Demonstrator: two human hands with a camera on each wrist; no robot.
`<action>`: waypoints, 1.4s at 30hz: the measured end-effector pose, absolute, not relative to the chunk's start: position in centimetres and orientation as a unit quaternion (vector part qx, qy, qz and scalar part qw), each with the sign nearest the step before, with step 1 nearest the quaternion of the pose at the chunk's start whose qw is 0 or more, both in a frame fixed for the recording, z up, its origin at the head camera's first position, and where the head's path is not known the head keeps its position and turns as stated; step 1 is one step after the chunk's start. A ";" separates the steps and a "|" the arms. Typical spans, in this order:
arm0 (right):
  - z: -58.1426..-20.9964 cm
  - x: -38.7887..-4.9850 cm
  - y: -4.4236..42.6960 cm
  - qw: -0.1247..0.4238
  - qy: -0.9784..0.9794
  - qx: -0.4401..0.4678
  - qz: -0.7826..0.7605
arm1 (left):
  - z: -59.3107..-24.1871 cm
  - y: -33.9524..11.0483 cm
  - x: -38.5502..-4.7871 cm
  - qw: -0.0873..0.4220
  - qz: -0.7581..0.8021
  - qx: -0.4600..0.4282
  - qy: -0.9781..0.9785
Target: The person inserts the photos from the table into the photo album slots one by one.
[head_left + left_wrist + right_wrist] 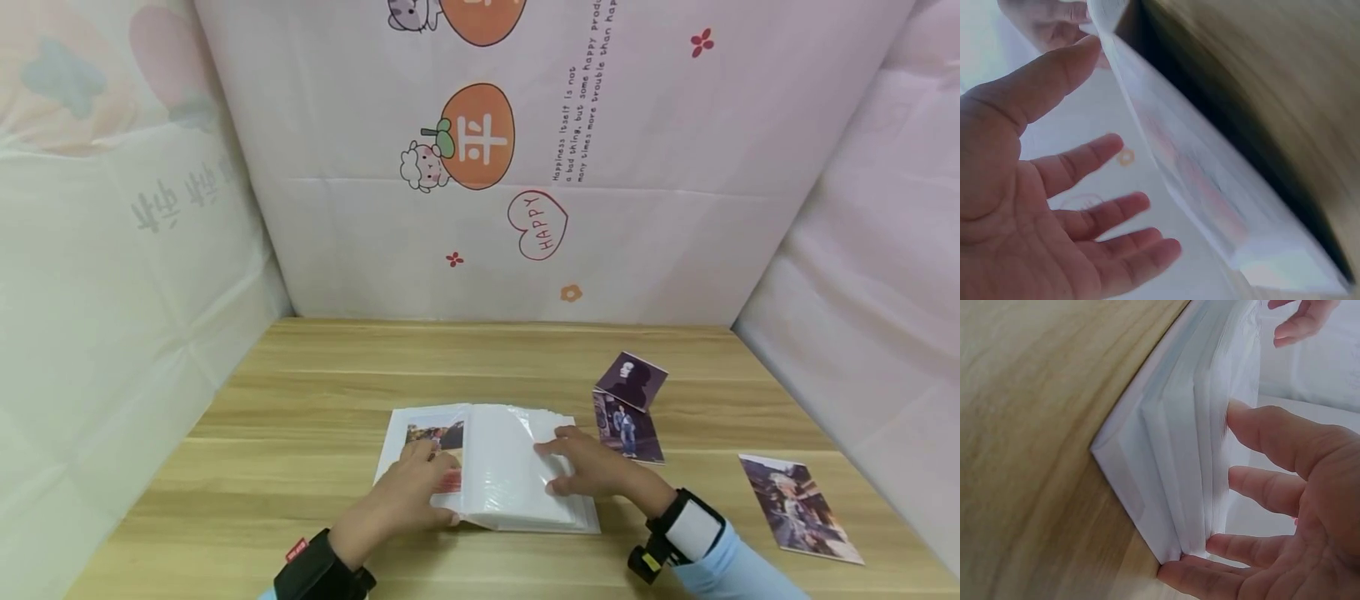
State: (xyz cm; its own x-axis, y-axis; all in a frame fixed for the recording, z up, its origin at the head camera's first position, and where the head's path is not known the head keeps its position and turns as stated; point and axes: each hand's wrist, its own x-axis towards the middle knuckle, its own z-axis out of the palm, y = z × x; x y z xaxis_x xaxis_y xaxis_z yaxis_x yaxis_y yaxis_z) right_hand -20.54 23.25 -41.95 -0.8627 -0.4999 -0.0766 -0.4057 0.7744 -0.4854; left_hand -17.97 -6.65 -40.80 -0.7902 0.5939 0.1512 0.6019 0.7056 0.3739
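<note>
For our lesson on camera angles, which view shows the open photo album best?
The head view: it shows the photo album from above, both pages visible, though the left hand and right hand cover parts. The left wrist view shows it slanted and blurred; the right wrist view, its page edges close up.

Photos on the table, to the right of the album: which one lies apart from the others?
The rightmost photo. It touches no other, while the upper photo overlaps the lower photo near the right hand.
</note>
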 end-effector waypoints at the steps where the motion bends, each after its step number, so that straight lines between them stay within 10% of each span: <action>1: -41.9 -20.5 23.2 0.101 0.936 -0.243 -0.233 | -40.8 -6.3 -17.9 0.010 -0.205 -0.334 -0.920; 42: -41.8 -20.3 23.3 0.101 0.933 -0.246 -0.241 | -42.1 -2.2 -17.1 0.077 -0.107 -0.432 -0.892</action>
State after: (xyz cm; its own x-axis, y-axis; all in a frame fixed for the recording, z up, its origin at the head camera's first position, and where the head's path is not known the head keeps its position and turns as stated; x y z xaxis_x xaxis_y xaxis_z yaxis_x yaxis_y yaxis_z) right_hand -20.31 23.26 -41.78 -0.8582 -0.5086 -0.0700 -0.4114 0.7629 -0.4987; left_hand -17.07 -2.24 -42.13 -0.6156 0.7541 0.2290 0.7868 0.6046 0.1240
